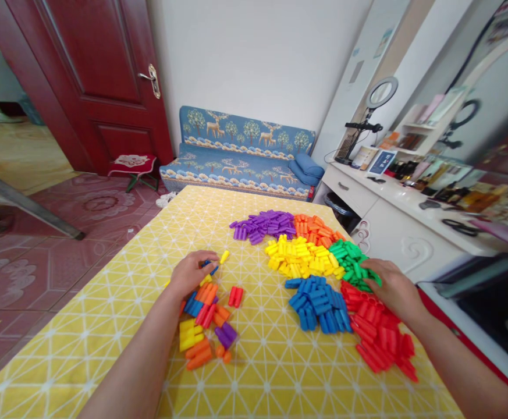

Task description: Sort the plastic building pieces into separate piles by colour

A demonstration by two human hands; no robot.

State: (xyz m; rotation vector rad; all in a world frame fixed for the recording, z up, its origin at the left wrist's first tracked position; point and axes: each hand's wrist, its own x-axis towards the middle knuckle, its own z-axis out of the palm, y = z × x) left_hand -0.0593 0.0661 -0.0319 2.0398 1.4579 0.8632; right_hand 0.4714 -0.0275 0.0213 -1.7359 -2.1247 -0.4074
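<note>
My left hand is closed at the fingertips on a blue plastic block, partly hidden by the fingers. Just beyond it lies a small yellow piece. Below this hand is a mixed cluster with orange blocks, yellow blocks, a purple block and red blocks. One red block lies a little apart. My right hand reaches over the edge of the green block pile, thumb and fingers apart. Whether it touches a green piece I cannot tell.
Sorted piles of purple, orange, yellow, blue and red blocks cover the right side of the yellow-clothed table. A blue sofa stands behind; a white dresser is at right.
</note>
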